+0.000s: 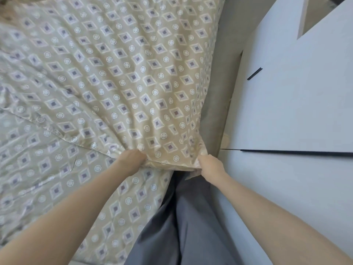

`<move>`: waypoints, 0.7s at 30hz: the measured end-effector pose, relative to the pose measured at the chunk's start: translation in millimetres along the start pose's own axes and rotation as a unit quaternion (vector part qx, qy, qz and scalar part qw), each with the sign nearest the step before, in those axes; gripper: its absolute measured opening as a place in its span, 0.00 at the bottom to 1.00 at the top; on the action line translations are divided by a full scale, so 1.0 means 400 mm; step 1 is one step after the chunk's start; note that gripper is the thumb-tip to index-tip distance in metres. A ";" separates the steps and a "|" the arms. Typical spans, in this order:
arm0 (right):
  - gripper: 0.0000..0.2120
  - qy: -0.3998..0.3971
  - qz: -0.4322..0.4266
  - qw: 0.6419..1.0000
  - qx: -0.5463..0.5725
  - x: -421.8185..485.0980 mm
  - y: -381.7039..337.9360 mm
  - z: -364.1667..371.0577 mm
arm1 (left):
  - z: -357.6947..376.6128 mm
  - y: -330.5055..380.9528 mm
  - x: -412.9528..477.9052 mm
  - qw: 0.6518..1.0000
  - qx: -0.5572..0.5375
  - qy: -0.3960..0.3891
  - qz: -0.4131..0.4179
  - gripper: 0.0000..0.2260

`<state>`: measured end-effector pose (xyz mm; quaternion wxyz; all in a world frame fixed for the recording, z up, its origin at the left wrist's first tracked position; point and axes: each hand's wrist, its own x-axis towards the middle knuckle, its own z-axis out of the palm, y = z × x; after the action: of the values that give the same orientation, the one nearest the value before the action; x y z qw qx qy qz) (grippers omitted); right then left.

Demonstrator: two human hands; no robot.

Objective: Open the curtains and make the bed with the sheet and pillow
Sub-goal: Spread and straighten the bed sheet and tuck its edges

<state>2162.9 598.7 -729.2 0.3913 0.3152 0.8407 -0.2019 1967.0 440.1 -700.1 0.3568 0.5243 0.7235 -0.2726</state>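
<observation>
A bed fills this narrow bedroom beside white flat-fronted cupboard doors [298,111]. Above the person's grey trousers [187,217], the left hand [133,159] and right hand [210,165] each clench a bunch of the near hem of a beige fabric sheet printed with diamonds and rings [124,83], apparently to draw it taut over the bed's corner. The sheet lies spread across the bed, and creases fan away from both fists. More of the same print lies beneath at left. No pillow or curtains show.
</observation>
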 end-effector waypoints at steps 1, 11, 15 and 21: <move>0.09 0.002 0.004 1.000 0.000 0.003 -0.005 0.001 | 0.006 -0.008 -0.006 1.000 -0.011 -0.007 0.001 0.15; 0.29 -0.107 -0.011 0.993 -0.049 0.016 -0.002 0.035 | 0.062 -0.035 0.027 0.990 -0.125 -0.064 0.004 0.48; 0.25 -0.150 0.016 0.978 -0.142 0.053 0.002 0.082 | 0.075 -0.022 0.062 0.991 -0.122 -0.049 -0.006 0.39; 0.22 -0.194 0.067 0.965 -0.165 0.111 0.026 0.128 | 0.119 0.000 0.105 0.986 -0.158 -0.054 0.005 0.33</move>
<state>2175.3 592.7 -796.2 0.6062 0.2569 0.7472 -0.0907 1969.7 427.4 -762.1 0.4747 0.4497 0.7346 -0.1810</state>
